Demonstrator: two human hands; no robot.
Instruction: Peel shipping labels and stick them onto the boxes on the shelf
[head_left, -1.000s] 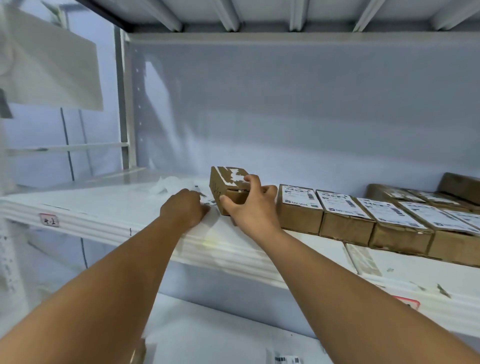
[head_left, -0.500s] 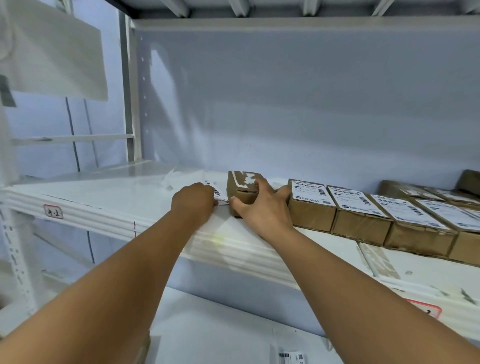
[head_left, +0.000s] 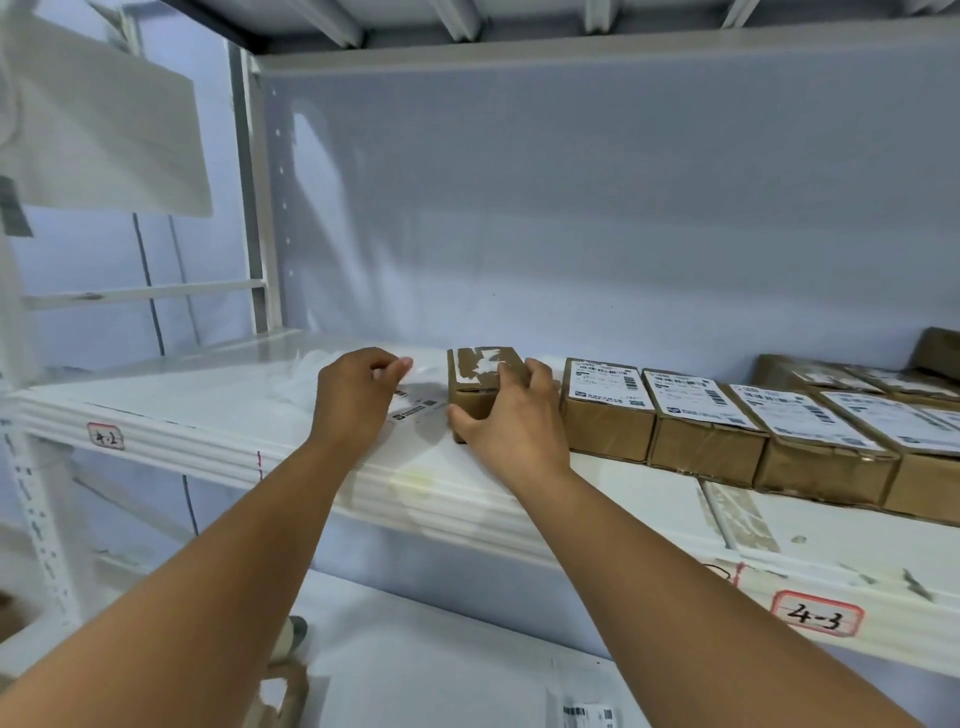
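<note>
My left hand (head_left: 356, 397) has its fingers curled, and thumb and forefinger are pinched on a thin white edge, which I take for the upper end of the label (head_left: 418, 409). Its printed part lies on the shelf (head_left: 208, 431) just below and to the right of this pinch. My right hand (head_left: 511, 421) grips the bare box (head_left: 474, 400), with the thumb low on the front face and the fingers over the top. This box stands just to the right of the pinch, at nearly the same height, with only a small gap between. Its long axis runs away from me toward the back wall, so I judge that the label must travel a short way to the right and come down along this axis. The right hand is the nearer one, but it is busy with steadying. I cannot tell if the pinched edge is the label itself or its backing, because it is pale and blurred. My right fingers cover part of the box top, where torn white remains show. The labelled boxes (head_left: 605, 415) continue to the right beyond the grip.
</note>
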